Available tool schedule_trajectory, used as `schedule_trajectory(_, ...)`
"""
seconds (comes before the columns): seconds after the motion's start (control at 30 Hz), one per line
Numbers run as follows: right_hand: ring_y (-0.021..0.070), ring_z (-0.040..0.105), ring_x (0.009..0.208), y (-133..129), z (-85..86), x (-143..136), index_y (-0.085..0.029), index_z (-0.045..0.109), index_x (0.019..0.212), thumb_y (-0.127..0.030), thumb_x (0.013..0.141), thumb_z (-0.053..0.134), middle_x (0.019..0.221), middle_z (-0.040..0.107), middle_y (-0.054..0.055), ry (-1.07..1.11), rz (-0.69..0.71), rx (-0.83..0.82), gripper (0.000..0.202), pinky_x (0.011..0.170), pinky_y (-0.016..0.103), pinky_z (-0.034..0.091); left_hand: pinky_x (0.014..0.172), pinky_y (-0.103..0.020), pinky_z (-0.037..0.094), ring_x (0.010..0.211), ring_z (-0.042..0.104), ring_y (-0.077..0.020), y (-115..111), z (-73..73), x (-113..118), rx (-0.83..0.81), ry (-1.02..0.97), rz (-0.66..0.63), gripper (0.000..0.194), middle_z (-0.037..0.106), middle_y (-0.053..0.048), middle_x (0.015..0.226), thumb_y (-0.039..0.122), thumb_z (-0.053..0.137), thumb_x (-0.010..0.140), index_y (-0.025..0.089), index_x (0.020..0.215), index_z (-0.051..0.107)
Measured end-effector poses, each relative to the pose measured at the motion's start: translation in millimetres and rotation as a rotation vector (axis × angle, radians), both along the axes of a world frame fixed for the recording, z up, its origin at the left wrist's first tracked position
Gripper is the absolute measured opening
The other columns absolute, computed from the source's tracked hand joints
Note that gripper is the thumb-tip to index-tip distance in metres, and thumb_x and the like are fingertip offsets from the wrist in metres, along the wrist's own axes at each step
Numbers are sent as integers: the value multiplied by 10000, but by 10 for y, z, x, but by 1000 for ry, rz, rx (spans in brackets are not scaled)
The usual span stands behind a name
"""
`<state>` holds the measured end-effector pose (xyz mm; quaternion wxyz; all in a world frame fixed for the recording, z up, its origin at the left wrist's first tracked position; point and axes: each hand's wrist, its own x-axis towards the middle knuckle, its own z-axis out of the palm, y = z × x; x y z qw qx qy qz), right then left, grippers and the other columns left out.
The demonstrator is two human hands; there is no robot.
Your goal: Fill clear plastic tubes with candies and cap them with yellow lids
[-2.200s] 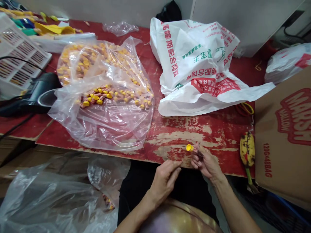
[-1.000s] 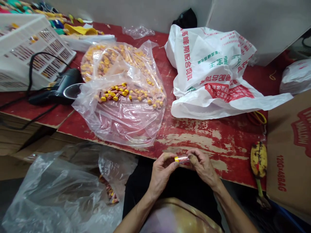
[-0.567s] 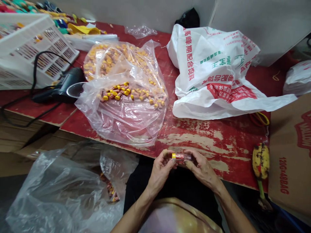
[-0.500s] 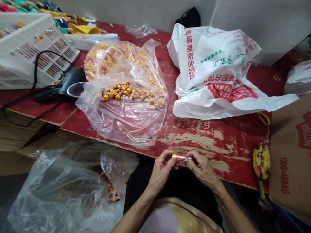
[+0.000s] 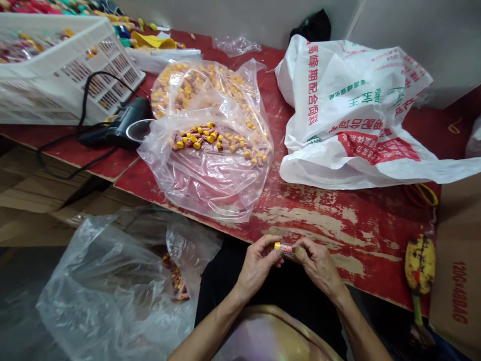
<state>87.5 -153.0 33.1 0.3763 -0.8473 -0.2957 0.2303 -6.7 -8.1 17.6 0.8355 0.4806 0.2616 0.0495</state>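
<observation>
Between my two hands, over my lap at the table's front edge, lies a small clear tube with a yellow cap and a red-and-white label (image 5: pixel 286 248). My left hand (image 5: pixel 260 260) pinches its capped end between thumb and fingers. At the other end, the fingers of my right hand (image 5: pixel 316 263) are closed on the tube and cover its tip. Beyond my hands, a clear plastic bag (image 5: pixel 221 195) lies on the red table (image 5: pixel 319 220). Many yellow-capped pieces (image 5: pixel 199 135) of similar look are in it, several of them near its mouth.
A black heat gun or hair dryer (image 5: pixel 120 123) with a cord lies left, beside a white crate (image 5: pixel 75 75). A white printed sack (image 5: pixel 349 100) is at the back right. A banana (image 5: pixel 420 263) and a carton (image 5: pixel 456 240) stand right. Another clear bag (image 5: pixel 108 286) hangs below left.
The view has shifted, so the table's things appear further right. My right fingers have moved along the tube toward the cap and cover more of its end.
</observation>
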Motion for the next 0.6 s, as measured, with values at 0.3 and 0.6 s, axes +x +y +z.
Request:
schedule_trajectory(0.3, 153, 569, 594, 62, -23, -40, -179, 606, 841, -476, 912, 381, 693, 625, 26, 33, -50, 72, 379, 538, 235, 425, 556, -216, 473, 544, 583, -114, 46, 37, -55, -3, 21, 1, 296, 657, -15, 638, 316, 718, 717, 112, 923, 659)
schedule_trajectory(0.6, 166, 583, 533, 42, -88, -71, -181, 638, 834, -569, 887, 352, 628, 638, 32, -37, -35, -58, 485, 473, 234, 441, 498, -207, 448, 475, 556, -99, 48, -6, -129, -119, 40, 55, 358, 608, 10, 558, 380, 729, 657, 116, 875, 625)
